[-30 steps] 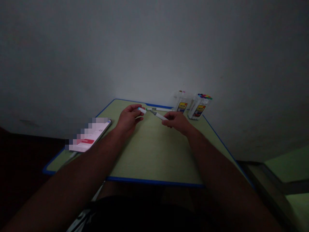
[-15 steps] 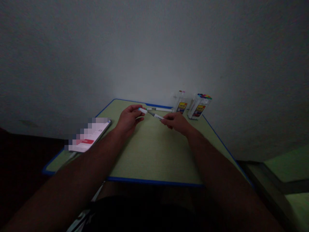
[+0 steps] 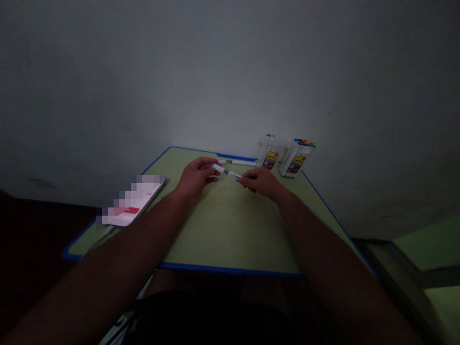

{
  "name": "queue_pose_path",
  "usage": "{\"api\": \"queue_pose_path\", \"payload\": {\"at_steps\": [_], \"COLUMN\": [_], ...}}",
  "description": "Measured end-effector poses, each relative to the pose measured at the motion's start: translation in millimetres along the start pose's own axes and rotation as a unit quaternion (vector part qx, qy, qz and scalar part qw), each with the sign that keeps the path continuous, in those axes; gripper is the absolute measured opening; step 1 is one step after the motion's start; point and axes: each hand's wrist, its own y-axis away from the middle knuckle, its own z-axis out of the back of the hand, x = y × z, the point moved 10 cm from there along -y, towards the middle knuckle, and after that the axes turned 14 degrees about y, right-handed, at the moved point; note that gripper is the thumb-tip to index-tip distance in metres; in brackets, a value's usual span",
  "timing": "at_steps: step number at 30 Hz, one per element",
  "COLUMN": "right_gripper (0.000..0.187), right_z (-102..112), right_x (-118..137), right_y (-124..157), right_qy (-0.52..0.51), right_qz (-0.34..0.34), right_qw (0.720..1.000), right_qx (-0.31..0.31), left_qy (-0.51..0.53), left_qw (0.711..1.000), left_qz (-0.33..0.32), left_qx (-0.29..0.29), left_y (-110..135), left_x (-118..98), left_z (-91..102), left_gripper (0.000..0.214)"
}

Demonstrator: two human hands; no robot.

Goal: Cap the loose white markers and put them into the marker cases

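Over the far part of a green desk with a blue rim (image 3: 230,268), both my hands meet on one white marker (image 3: 227,172). My left hand (image 3: 196,178) pinches its blue-tipped cap end with curled fingers. My right hand (image 3: 259,182) grips the marker's other end, fingers closed round it. The cap sits against the marker's grey middle. Another white marker (image 3: 239,163) lies flat on the desk just behind the hands.
Two clear tubs of markers stand at the desk's far right corner, one (image 3: 270,152) nearly bare and one (image 3: 297,155) full of coloured caps. A phone (image 3: 131,201) lies at the left edge. A pale wall rises behind the desk.
The cap in my left hand and the marker body in my right were apart. They have come together, and both hands have closed in toward each other.
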Motion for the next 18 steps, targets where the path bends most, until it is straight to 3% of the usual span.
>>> {"api": "queue_pose_path", "payload": {"at_steps": [12,18], "right_gripper": [0.031,0.034], "right_z": [1.6,6.9], "right_x": [9.3,7.8], "right_y": [2.7,2.3], "right_qy": [-0.014,0.002], "right_qz": [0.009,0.007], "right_qw": [1.000,1.000], "right_qx": [-0.002,-0.031], "left_qy": [-0.012,-0.024], "left_qw": [0.999,0.999], "left_qz": [-0.010,-0.019], "left_qx": [0.037,0.042], "left_y": [-0.9,-0.4], "left_x": [2.7,1.2], "left_z": [-4.1,-5.1], "left_gripper": [0.020,0.022]}}
